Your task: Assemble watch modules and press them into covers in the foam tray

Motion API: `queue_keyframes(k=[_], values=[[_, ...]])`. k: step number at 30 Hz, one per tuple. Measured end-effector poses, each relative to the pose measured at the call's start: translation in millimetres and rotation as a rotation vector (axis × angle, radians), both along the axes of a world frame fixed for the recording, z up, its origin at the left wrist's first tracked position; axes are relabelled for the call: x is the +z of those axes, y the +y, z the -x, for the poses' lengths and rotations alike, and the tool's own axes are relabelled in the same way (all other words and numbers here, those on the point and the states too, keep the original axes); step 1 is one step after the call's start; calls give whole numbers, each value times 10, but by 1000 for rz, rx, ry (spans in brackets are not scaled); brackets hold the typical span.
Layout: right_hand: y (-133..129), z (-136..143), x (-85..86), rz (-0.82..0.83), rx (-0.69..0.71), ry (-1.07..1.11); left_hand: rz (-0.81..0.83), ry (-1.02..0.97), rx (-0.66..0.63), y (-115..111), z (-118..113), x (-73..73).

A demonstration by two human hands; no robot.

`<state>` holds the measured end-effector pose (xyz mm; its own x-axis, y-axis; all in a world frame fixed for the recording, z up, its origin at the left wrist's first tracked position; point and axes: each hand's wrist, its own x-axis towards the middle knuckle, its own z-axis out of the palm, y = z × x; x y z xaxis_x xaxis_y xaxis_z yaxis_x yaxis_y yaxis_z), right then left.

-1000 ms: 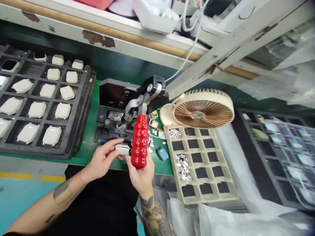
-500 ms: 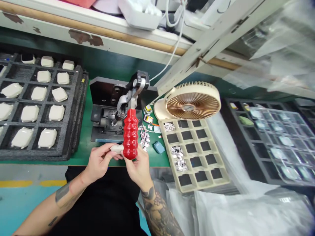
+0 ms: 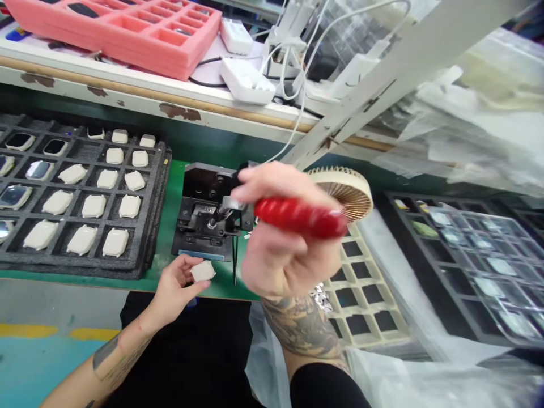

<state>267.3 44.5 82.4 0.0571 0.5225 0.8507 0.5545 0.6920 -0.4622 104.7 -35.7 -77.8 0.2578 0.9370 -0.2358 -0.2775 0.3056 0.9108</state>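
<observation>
Case (image 3: 203,271), pinched in your left hand (image 3: 175,288), looks light, stiff and smooth, perhaps slippery; take hold by its edges, off the broad face. Your right hand (image 3: 274,255), blurred, grips the lever (image 3: 300,218), likely rigid and best held around its ridges.

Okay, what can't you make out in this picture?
Head view:
Right hand and red handle: details blurred.
Fan: partly behind that hand.
Pale tray: some compartments behind that hand.
White case in the left hand: underside turned away.
Dark foam tray: cut off at the picture's left edge.
</observation>
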Motion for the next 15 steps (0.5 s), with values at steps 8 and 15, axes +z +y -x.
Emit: queue_keyframes(k=[8,15], values=[[-575,-99,-1091,194,70,-43,-298,380,-15,-104,379,-34],[-409,47,-1524,544,-58,-765,-621,690,68,-141,531,-101]])
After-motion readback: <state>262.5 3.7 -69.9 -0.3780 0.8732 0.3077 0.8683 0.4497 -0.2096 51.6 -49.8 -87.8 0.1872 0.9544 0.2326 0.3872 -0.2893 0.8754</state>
